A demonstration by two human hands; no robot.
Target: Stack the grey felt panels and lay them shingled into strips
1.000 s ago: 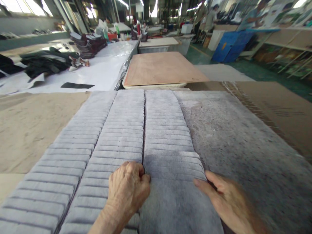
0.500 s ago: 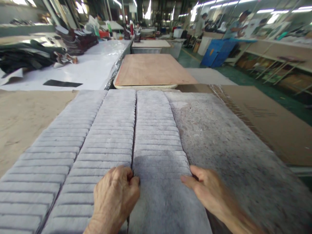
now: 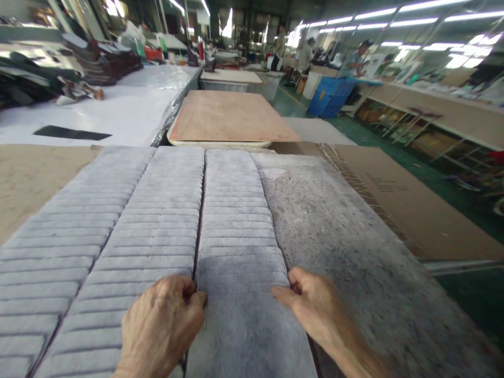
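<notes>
Three long rows of overlapping grey fabric pieces run away from me; the middle row (image 3: pixel 157 226) and the left row (image 3: pixel 66 236) lie left of the third. On the right row, a darker grey piece (image 3: pixel 248 325) lies nearest me. My left hand (image 3: pixel 165 317) pinches its left edge, thumb on top and fingers curled. At its right edge, my right hand (image 3: pixel 315 304) pinches it between thumb and curled forefinger. The fingertips under the edges are hidden.
Right of the rows is a speckled grey surface (image 3: pixel 338 231), then brown cardboard (image 3: pixel 413 194). Beyond stands a plywood-topped table (image 3: pixel 236 115). A white table (image 3: pixel 134 105) at the back left bears dark stacked items. Farther off are a blue cabinet (image 3: pixel 328 97) and a person (image 3: pixel 354 63).
The whole view has shifted, so the rows and both hands appear farther left. Both hands keep their hold on the edges of the grey piece.
</notes>
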